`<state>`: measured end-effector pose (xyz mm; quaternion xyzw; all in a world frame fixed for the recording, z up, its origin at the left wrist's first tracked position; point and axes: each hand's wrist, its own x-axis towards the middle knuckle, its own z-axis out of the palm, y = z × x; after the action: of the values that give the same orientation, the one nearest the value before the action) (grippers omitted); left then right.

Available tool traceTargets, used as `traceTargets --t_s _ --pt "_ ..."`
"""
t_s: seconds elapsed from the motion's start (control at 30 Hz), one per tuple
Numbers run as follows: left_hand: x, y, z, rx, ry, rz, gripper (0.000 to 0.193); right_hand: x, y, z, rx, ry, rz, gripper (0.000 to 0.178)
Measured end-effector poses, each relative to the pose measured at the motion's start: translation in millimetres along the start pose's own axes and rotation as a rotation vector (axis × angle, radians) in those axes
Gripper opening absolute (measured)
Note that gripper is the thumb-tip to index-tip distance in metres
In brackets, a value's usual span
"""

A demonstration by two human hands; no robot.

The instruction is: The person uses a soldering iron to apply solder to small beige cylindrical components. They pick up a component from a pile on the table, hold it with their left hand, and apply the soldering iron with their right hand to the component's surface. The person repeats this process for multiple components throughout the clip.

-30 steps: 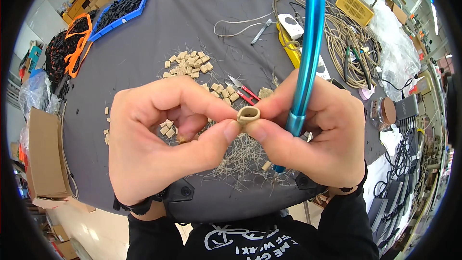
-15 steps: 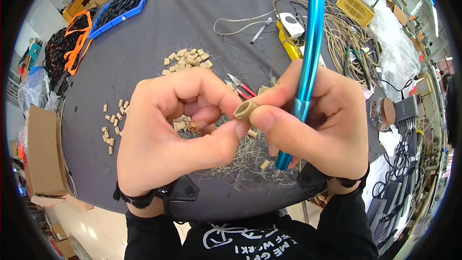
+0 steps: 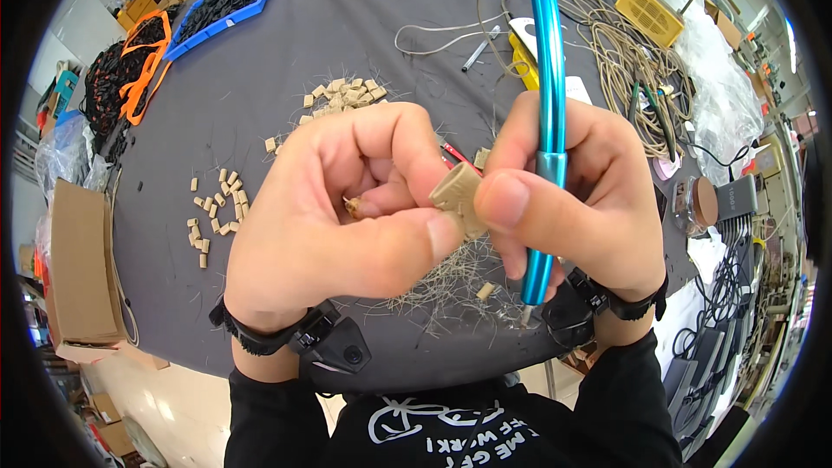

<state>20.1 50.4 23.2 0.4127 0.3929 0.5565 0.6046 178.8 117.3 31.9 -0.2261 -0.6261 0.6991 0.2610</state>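
Left hand (image 3: 325,225), right hand (image 3: 594,212): fingers clamped on one tan tube (image 3: 458,194); right also holds one blue tool (image 3: 549,69). One blue tray (image 3: 222,27) far left; one pen (image 3: 476,55) far.

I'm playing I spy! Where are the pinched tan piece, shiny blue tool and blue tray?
Pinched tan piece (image 3: 457,188): head view, side.
Shiny blue tool (image 3: 552,113): head view, middle of shaft.
Blue tray (image 3: 204,33): head view, near wall.

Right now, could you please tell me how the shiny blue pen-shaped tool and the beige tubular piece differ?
The shiny blue pen-shaped tool is long and glossy; the beige tubular piece is short and matte. The tool is held by the right hand alone, the piece by that hand and the left hand. Both are in the right hand.
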Motion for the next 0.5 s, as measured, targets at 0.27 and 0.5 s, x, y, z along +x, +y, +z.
traceTargets --t_s 0.27,0.5 --pt "0 0 -9 0.107 0.083 0.091 0.026 -7 0 -4 0.153 0.263 -0.615 0.021" --pt "-2 0 -2 0.023 0.090 0.017 0.027 -16 10 -10 -0.020 0.051 -0.921 0.027"
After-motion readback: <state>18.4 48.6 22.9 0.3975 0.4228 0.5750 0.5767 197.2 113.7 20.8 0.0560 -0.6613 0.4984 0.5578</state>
